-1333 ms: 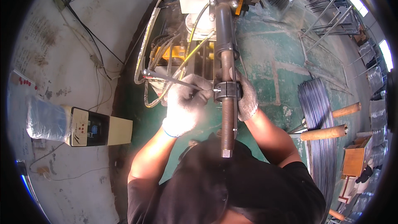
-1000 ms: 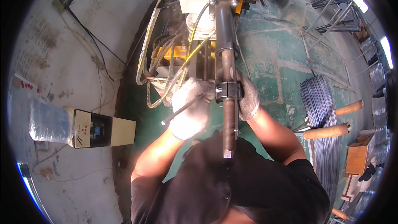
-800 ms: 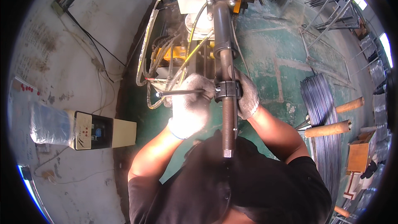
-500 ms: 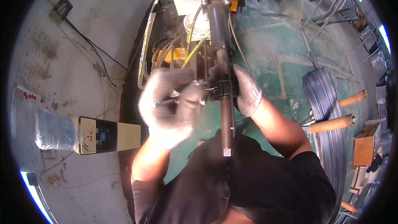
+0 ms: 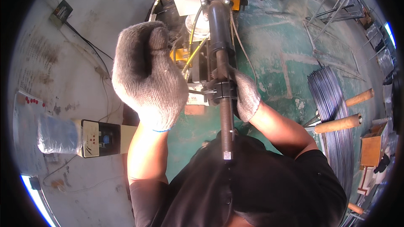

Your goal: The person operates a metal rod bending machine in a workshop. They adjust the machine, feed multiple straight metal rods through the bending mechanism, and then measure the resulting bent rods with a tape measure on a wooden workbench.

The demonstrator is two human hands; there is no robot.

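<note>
My left hand (image 5: 151,77), in a grey knitted glove, is raised to the left of the machine with its fingers curled in. Whatever those fingers hold is hidden. A black cylinder (image 5: 221,25) runs toward me, and a threaded rod (image 5: 226,126) extends from it to my chest. Around the rod sits a black split collar (image 5: 223,90) with a small lug on its left side. My gloved right hand (image 5: 247,96) grips the collar and rod from the right; its fingertips show just above the collar, and the rest of its fingers are hidden behind.
Yellow-striped hoses (image 5: 195,54) hang left of the cylinder. A beige-and-black box (image 5: 101,138) stands by the left wall. To the right, a bundle of metal rods (image 5: 334,105) lies by brown rolls (image 5: 338,124) on the green floor.
My left hand has drawn away from the collar, up and to the left, and turned. A thin metal tool seen at it earlier is now out of sight. My right hand stays at the collar.
</note>
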